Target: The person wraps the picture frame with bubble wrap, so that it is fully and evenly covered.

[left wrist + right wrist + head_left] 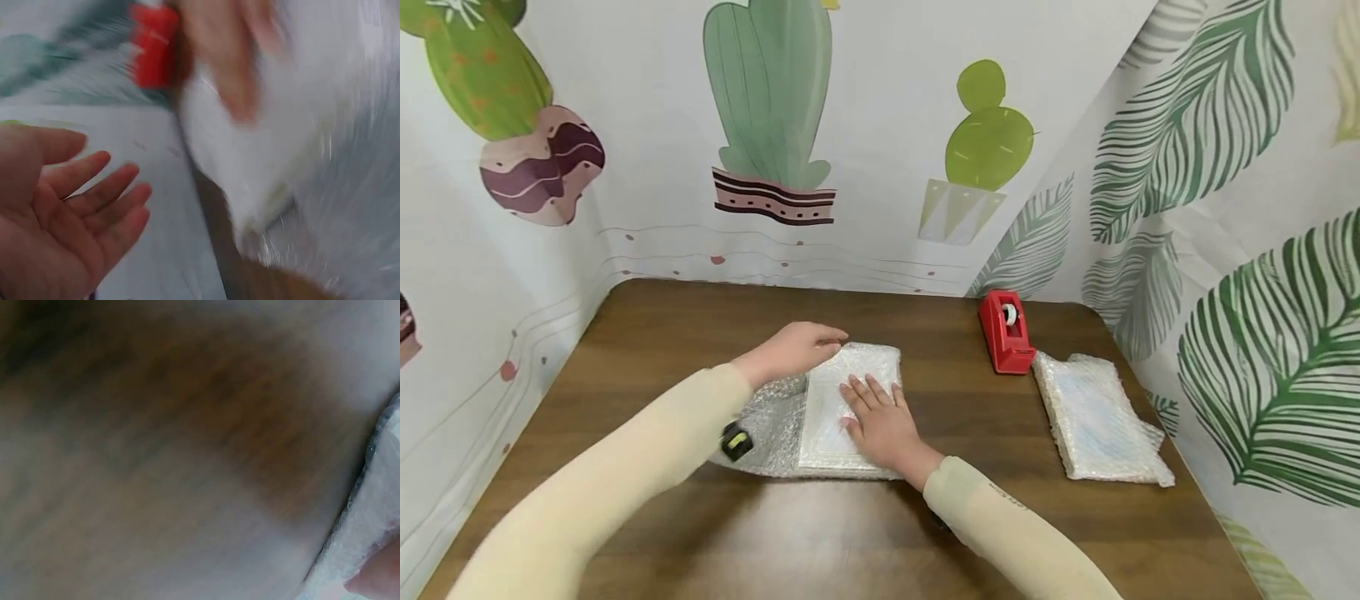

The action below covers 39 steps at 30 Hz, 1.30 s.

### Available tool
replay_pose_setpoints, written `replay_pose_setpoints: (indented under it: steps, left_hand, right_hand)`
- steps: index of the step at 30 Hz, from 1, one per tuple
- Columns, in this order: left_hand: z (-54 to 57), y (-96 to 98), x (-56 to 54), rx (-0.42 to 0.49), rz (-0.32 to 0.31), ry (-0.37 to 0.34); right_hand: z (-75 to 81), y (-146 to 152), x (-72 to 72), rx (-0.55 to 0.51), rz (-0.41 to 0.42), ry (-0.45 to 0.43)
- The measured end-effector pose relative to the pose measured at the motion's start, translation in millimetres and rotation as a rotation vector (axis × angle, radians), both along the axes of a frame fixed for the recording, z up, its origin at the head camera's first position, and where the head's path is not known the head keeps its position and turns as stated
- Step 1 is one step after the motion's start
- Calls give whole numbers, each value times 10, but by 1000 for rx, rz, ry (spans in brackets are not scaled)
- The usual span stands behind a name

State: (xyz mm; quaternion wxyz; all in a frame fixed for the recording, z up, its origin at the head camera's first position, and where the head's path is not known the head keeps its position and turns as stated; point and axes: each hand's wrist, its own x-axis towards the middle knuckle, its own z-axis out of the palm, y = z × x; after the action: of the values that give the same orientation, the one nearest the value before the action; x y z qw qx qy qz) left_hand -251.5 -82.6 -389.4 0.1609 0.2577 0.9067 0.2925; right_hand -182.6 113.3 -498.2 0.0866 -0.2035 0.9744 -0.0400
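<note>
A white, flat rectangular item lies on a sheet of bubble wrap in the middle of the table, with wrap also over part of it. My right hand rests on top of it, fingers spread and straight. Just above its far left corner hovers my left hand. In the left wrist view the left palm is turned up with loosely bent fingers and nothing in them. Blur fills most of the right wrist view, where a fingertip shows against the bubble wrap at the edge.
A red tape dispenser stands at the back right of the brown wooden table. Near the right edge lies another flat package wrapped in bubble wrap. A printed cloth with cacti and leaves hangs behind and beside the table.
</note>
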Motion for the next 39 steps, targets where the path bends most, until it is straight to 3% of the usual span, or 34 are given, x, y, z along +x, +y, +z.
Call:
replay_pose_setpoints:
  steps: [3,5,7,10,14,18,22,25,31,35,39]
  left_hand:
    - [52,-251,372,289,6,-227]
    - [-27,-416,653,450,26,-412]
    - [-186,-571,925,578,67,-618]
    - [-466,-748,1254,668,151,-824]
    - [-793,-860,1488,720,325,-977]
    - [-946,-835,1561,786,516,-1014]
    - [-977,-727,1525,885,689,-960]
    - [-994,-678,1456,964,781,-916]
    - [-1081,-637,1332,1128,777,-899]
    - [-1125,-661,1317,1191,792,-876]
    - [-1145,-737,1321,1236,749,-871]
  right_hand:
    - [7,6,10,-23,-9,-1]
    - [2,10,13,-31,-9,1]
    - [-2,13,12,-41,-4,6]
    - [-6,19,8,-49,1,5]
    - [-8,33,10,-46,-7,3]
    - [-4,35,5,-43,-6,13]
    - [-12,19,-1,-43,-1,7]
    - [-33,5,-6,-52,3,0]
    - [-38,8,-11,-54,3,2]
    - [-35,3,-15,-54,4,-5]
    - [-34,4,-18,-46,-5,-1]
